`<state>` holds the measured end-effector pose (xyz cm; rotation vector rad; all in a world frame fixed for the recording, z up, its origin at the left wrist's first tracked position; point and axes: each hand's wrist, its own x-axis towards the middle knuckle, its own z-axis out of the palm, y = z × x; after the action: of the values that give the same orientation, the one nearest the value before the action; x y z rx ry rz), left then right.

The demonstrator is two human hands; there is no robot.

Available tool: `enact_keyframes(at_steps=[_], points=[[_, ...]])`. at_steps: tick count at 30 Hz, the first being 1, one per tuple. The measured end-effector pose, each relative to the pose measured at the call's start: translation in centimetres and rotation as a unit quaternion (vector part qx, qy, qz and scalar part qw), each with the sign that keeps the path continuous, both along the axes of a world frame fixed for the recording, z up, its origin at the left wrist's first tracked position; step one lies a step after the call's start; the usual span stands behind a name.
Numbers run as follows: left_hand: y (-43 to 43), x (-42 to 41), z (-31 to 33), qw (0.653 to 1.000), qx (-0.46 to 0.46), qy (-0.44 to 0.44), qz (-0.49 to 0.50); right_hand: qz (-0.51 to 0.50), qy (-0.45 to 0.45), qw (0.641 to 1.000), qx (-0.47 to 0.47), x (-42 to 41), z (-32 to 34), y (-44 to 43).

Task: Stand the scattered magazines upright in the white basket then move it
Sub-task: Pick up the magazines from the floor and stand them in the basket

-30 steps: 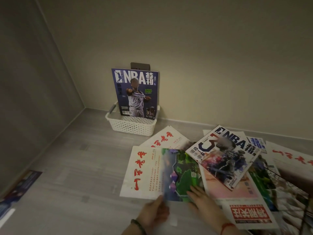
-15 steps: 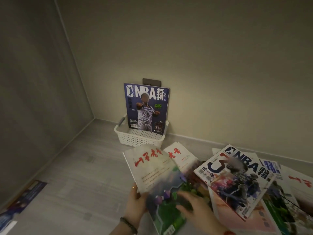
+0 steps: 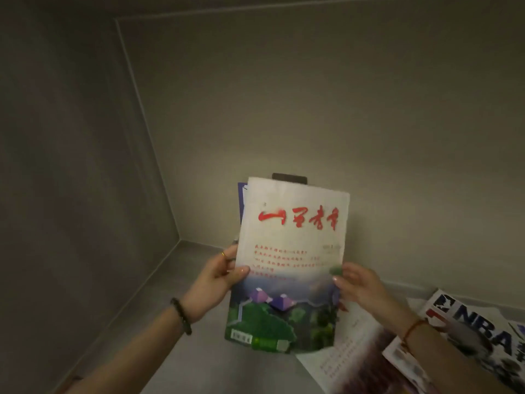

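Note:
I hold a white magazine (image 3: 292,251) with red calligraphy and a green landscape upright in the air, in the middle of the view. My left hand (image 3: 218,280) grips its left edge and my right hand (image 3: 358,282) grips its right edge. Behind it, a sliver of the blue NBA magazine (image 3: 241,203) shows at its upper left. The white basket is hidden behind the held magazine. More magazines lie on the floor at the lower right, among them a white one with red text (image 3: 349,351) and an NBA magazine (image 3: 483,334).
The grey floor (image 3: 170,308) runs into a corner between the left wall and the back wall. A dark wall plate (image 3: 289,177) peeks out above the held magazine.
Both hands have lifted the white magazine off the floor and turned it upright in front of the basket. The view has tilted up, so the basket is now covered.

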<state>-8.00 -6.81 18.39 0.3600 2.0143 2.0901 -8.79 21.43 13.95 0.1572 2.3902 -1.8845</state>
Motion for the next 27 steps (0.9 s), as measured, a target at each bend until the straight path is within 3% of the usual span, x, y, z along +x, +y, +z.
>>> enact_keyframes(at_steps=[2, 5, 9, 12, 18, 23, 27], points=[[-1.1, -4.0, 1.1, 0.998, -0.009, 0.021, 0.05, -0.039, 0.054, 0.998, -0.004, -2.5, 2.1, -0.4], [-1.6, -10.1, 1.6, 0.989, -0.038, 0.053, 0.132, -0.108, 0.154, 0.98, 0.067, -6.6, 4.4, -1.7], [-1.1, -16.0, 0.1, 0.981, -0.091, 0.054, 0.163, -0.152, 0.192, 0.961, 0.133, -10.8, 4.3, -3.0], [-0.5, -18.4, -2.3, 0.977, -0.11, 0.026, 0.181, -0.173, 0.172, 0.953, 0.178, -12.4, 2.3, -3.4], [-0.5, -20.9, -6.8, 0.973, -0.132, -0.026, 0.19, -0.178, 0.074, 0.971, 0.141, -14.2, -2.6, -3.9], [-0.6, -21.9, -9.3, 0.957, -0.158, -0.049, 0.238, -0.2, 0.043, 0.959, 0.197, -15.6, -5.4, -3.6], [-0.4, -22.5, -10.0, 0.962, -0.154, -0.069, 0.216, -0.225, 0.017, 0.965, 0.134, -16.2, -6.2, -3.1]])
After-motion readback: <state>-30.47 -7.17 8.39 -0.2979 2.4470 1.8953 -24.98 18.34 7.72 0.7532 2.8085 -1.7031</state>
